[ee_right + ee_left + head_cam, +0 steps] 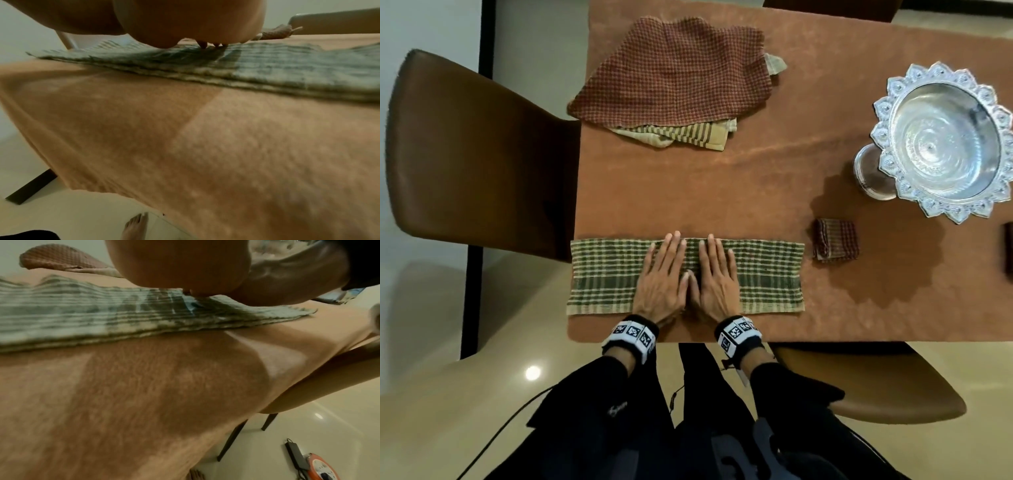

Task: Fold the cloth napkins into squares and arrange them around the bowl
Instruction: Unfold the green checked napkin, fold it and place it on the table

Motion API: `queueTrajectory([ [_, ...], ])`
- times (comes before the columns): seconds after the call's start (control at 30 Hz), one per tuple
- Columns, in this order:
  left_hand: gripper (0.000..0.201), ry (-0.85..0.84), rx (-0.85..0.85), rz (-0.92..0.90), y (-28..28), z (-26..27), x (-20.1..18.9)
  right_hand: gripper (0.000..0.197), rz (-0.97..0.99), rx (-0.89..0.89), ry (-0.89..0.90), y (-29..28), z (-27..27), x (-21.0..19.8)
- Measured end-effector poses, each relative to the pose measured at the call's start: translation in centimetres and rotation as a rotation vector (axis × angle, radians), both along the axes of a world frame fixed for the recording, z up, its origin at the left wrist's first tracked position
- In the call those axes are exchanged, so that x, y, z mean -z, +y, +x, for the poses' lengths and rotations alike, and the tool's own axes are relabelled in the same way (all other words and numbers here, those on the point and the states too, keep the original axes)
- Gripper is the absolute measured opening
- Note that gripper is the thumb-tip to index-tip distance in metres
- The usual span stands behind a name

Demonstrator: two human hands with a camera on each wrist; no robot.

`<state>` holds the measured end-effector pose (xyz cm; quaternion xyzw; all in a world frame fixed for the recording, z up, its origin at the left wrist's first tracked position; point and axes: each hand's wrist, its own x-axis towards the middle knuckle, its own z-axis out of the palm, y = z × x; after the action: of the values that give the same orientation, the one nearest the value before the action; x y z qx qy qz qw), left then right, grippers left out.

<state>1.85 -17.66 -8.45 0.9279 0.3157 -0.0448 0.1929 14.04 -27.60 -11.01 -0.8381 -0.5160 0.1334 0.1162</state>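
A green and cream plaid napkin (763, 274) lies on the rust-brown table (722, 192). The top napkin of the pile (671, 72) is red-brown check, over a tan striped cloth (688, 134). The small folded napkin (835, 240) is dark red plaid; the bowl (941, 144) silver.

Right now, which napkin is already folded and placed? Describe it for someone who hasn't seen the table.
Find the silver bowl at the table's right. Just near-left of its foot lies a small dark red checked square. Unlike the long green strip, it is compact and untouched.
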Motion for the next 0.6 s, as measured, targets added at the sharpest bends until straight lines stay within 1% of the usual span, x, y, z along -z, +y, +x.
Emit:
queueTrajectory([
  [0.1, 0.077, 0.046, -0.056, 0.014, 1.8, -2.4, 1.5, 0.074, -0.041, 0.033, -0.044, -1.5, 2.0, 0.4],
  [0.2, 0.079, 0.055, -0.115, 0.038, 3.1, -5.4, 1.9, 0.076, -0.045, 0.185, -0.047, -3.5, 4.6, 0.4],
  [0.4, 0.079, 0.067, -0.235, 0.074, 5.8, -10.1, 1.6, 0.080, -0.110, 0.460, -0.089, -8.0, 10.2, 0.3],
  [0.47, 0.080, 0.051, -0.235, 0.074, 6.1, -10.6, 1.4, 0.079, -0.118, 0.488, -0.093, -8.1, 10.6, 0.3],
  [0.6, 0.084, 0.020, -0.269, 0.077, 6.0, -10.3, 1.3, 0.079, -0.129, 0.486, -0.098, -7.9, 10.3, 0.1],
])
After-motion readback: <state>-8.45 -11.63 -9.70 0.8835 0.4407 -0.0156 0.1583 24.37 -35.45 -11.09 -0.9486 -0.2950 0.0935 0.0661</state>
